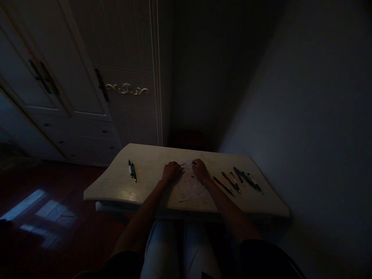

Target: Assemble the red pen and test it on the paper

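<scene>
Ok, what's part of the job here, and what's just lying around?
In use: left hand at the edge of a marked sheet of paper; right hand over its top.
Lying about: two pens on the left; a fan of pens on the right.

sleeves (266,257): dark, short | trousers (161,252): white, loose

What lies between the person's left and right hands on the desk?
The head view shows a marked sheet of paper between the left hand and the right hand, plus a thin dark item too small to identify.
</scene>
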Available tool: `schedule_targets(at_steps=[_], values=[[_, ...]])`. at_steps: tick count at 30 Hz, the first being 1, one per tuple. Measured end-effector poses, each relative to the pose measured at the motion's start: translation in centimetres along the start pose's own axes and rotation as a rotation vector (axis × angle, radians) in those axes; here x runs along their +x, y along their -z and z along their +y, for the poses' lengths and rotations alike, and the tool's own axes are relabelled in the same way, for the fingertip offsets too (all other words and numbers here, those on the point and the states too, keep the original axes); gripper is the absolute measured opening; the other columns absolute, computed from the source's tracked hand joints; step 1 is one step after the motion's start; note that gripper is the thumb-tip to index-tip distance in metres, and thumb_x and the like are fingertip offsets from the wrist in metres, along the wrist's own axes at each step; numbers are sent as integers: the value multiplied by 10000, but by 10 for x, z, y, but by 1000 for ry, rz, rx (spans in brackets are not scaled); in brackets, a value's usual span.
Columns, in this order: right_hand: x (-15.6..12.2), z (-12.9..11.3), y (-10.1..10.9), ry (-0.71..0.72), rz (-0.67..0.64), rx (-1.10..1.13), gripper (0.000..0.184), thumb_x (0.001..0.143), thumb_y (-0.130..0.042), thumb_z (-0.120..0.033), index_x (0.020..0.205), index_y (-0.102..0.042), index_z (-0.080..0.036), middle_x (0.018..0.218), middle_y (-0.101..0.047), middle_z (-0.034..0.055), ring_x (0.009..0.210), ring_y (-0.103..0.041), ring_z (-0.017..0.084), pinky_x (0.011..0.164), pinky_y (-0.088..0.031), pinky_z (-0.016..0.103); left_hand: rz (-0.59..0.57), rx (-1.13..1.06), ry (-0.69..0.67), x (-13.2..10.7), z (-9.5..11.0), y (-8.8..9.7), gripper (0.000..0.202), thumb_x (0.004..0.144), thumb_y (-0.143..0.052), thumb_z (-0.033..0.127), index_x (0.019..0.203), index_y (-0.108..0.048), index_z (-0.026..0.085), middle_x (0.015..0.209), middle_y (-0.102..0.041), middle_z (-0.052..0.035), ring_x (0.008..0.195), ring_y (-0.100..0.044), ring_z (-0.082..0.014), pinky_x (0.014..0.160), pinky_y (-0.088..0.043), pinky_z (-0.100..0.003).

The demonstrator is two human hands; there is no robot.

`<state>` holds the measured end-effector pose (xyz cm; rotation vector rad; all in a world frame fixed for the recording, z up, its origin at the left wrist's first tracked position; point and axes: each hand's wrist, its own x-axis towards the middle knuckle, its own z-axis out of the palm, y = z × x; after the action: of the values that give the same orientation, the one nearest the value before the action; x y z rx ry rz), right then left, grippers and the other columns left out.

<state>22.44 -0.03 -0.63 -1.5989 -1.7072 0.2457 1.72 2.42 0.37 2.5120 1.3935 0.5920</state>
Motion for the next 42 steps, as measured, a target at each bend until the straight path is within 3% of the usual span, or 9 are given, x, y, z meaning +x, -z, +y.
schedule_targets(at_steps=[6,9,14,19,23,28,35,42], values=[[-2,-12,6,110,-124,-120,205,826,-582,-153,996,-689,-187,1054,-656,90,1026,-564,229,958,-425,366,47,-6,-5,3,1,-4,303,963,-517,377,1141,-693,205,1145,-658,-140,1106,-562,-296,923,-428,-415],[-12,-11,14,109,-201,-218,175,835,-665,-243,990,-712,-176,1063,-660,119,1036,-568,259,936,-422,387,133,-66,-1,-2,-6,-8,309,937,-549,360,1164,-679,197,1148,-653,-128,1102,-568,-281,953,-441,-407],[-24,-12,19,158,-307,-248,176,848,-703,-352,909,-716,-187,965,-675,83,963,-581,228,863,-417,339,262,-183,63,-8,-17,-13,291,875,-610,339,1114,-688,190,1056,-662,-112,1047,-589,-268,950,-468,-390],[-18,-11,20,132,-270,-221,148,884,-661,-314,921,-719,-183,945,-685,76,910,-590,202,832,-414,311,207,-317,58,-6,-20,-11,274,836,-627,339,1066,-698,208,843,-643,-51,846,-609,-212,823,-504,-348],[-14,-9,23,125,-278,-214,173,884,-661,-327,936,-732,-177,933,-700,73,883,-600,196,823,-417,302,182,-369,28,-9,-20,-6,288,816,-631,352,1058,-707,215,787,-625,-30,790,-597,-192,775,-497,-331],[-13,-4,25,111,-288,-251,251,819,-746,-388,960,-750,-181,971,-701,91,923,-614,224,850,-424,322,280,-346,-24,-26,-30,5,277,822,-670,430,1011,-729,237,808,-645,-57,810,-602,-204,797,-495,-346],[-12,-1,24,170,-332,-194,99,841,-720,-279,826,-754,-187,890,-703,65,879,-615,200,812,-424,301,42,-209,-65,-31,-34,15,301,803,-693,473,978,-787,247,921,-737,-72,895,-622,-231,836,-457,-354],[-8,-3,20,154,-304,-177,137,910,-624,-239,859,-737,-181,928,-713,67,885,-622,188,832,-422,296,58,-194,25,-27,-28,14,428,904,-523,545,884,-808,226,795,-715,-75,826,-598,-214,777,-457,-330]])
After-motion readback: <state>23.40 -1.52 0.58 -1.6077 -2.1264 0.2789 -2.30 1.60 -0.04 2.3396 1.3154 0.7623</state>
